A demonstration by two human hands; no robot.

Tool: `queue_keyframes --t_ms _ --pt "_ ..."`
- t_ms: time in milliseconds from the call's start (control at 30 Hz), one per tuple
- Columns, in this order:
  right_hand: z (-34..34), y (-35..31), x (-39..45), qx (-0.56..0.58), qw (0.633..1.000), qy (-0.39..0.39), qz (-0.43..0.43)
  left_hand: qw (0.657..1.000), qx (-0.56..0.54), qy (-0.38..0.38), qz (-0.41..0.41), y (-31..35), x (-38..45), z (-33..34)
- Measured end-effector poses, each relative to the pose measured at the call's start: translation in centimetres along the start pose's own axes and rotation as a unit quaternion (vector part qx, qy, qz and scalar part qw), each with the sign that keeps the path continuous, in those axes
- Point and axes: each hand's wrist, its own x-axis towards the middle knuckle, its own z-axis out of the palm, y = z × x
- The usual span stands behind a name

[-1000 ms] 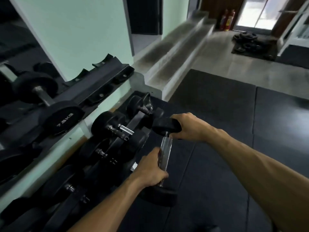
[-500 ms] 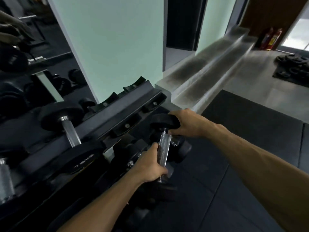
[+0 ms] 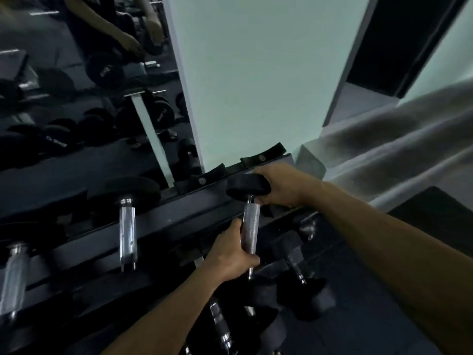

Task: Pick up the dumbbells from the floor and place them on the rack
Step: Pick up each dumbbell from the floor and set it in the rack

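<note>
I hold a black dumbbell [image 3: 250,228] with a steel handle in both hands, over the right end of the rack's top tier [image 3: 179,216]. My left hand [image 3: 230,254] grips the lower part of the handle. My right hand [image 3: 279,185] grips the far black head from the right side. The near head is hidden in the dark below my left hand. The far head sits just in front of the empty black cradles [image 3: 261,155] at the rack's right end.
Another dumbbell [image 3: 128,226] lies in the top tier to the left, a third [image 3: 12,275] at the far left edge. Lower tiers hold more dumbbells [image 3: 299,272]. A mirror [image 3: 76,85] backs the rack. Grey steps [image 3: 396,149] rise to the right.
Both hands have raised the dumbbell from beside the lower tier up to the top tier's right end. The view has swung up and toward the rack.
</note>
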Motion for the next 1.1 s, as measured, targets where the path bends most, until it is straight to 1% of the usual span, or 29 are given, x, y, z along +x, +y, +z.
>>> queue_keyframes --t_ms 67,200,300,433,600,700,867,1100 --pt "-0.4 0.9 3.1 -0.02 0.999 -0.022 -0.03 0.999 -0.024 0.021 -0.017 0.2 1.7 -0.5" --pt "-0.9 1.4 8.6 -0.032 0.995 -0.038 -0.082 0.995 -0.061 0.072 -0.043 0.2 4.6 -1.8" --pt "-1.1 1.3 12.0 -0.022 0.991 -0.059 -0.12 0.987 -0.088 0.114 -0.072 -0.5 6.6 -2.5" --pt "-0.2 1.0 15.6 -0.008 0.985 -0.083 -0.154 0.979 -0.119 0.14 -0.093 -1.6 8.5 -3.3" --pt "1.5 1.2 18.2 -0.005 0.979 -0.107 -0.171 0.975 -0.127 0.14 -0.121 -3.0 10.2 -3.0" --pt "2.4 1.8 19.1 0.01 0.98 -0.115 -0.164 0.974 -0.132 0.135 -0.126 -3.6 10.9 -2.9" --pt "3.0 2.1 19.7 0.025 0.98 -0.111 -0.163 0.974 -0.132 0.13 -0.127 -3.9 11.1 -3.0" --pt "3.2 1.9 19.4 0.017 0.983 -0.101 -0.15 0.978 -0.133 0.111 -0.118 -4.2 11.0 -3.3"
